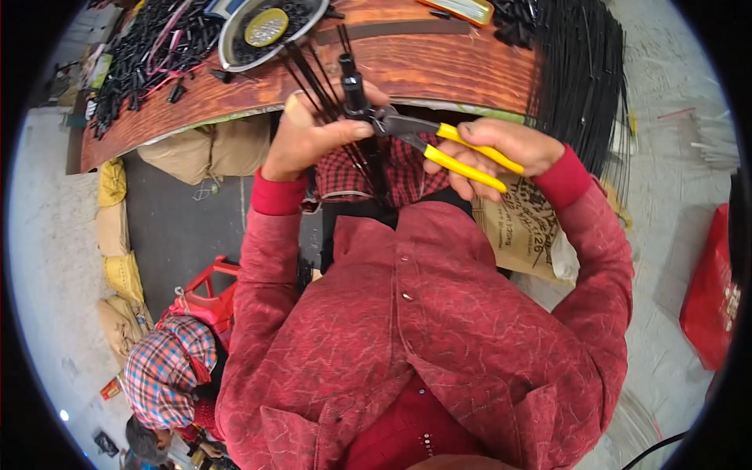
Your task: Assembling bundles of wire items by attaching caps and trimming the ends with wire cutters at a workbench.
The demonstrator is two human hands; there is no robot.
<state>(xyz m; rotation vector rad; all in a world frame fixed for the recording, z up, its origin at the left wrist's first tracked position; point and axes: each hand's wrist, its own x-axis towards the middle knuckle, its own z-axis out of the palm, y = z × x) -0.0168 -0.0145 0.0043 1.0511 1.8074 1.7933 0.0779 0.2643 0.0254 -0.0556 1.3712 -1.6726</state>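
In my left hand (301, 141) is a black umbrella frame (354, 92), its thick tubular shaft upright with several thin ribs beside it. The left thumb presses near the collar of the shaft, fingers behind it. My right hand (513, 145) grips a pair of pliers (470, 168) with yellow handles, which stand apart. Their dark jaws meet the frame just beside my left thumb. Whether the jaws bite on a wire or on the collar is too small to tell. The frame's lower end hangs before the checked cloth (341, 176) on my lap.
Ahead is a wooden table (439, 66) bearing a metal bowl (229, 48) of black parts, a heap of small black pieces (145, 66) and long black rods (583, 86). Sacks (235, 145) lie beneath. A person in a checked head covering (172, 364) is behind at left, near a red stool (211, 294).
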